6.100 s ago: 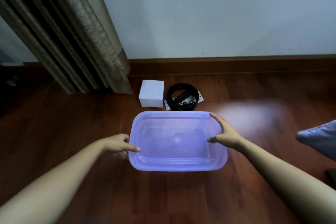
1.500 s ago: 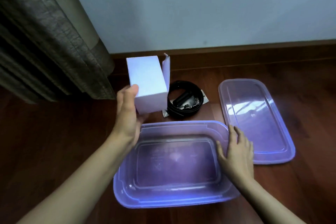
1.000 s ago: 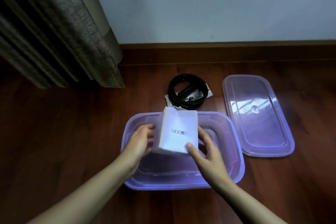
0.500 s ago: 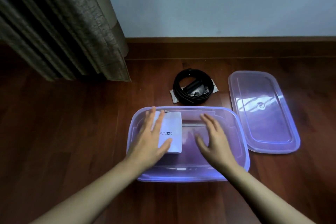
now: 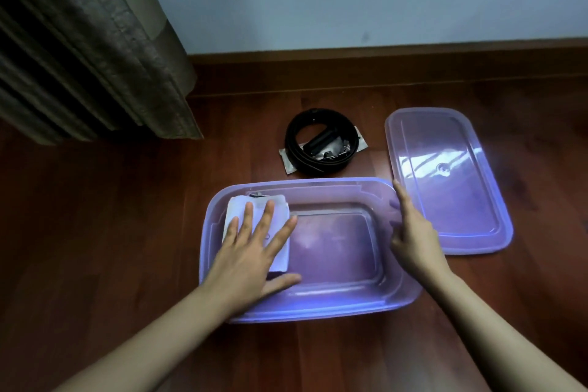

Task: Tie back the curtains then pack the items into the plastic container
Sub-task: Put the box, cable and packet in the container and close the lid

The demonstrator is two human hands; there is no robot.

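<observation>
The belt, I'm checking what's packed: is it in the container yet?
No, the belt lies coiled on the floor behind the container, which holds only the white box.

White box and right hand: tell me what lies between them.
In the head view, only the bare purple floor of the plastic container lies between the white box and the right hand; nothing else is packed there.
</observation>
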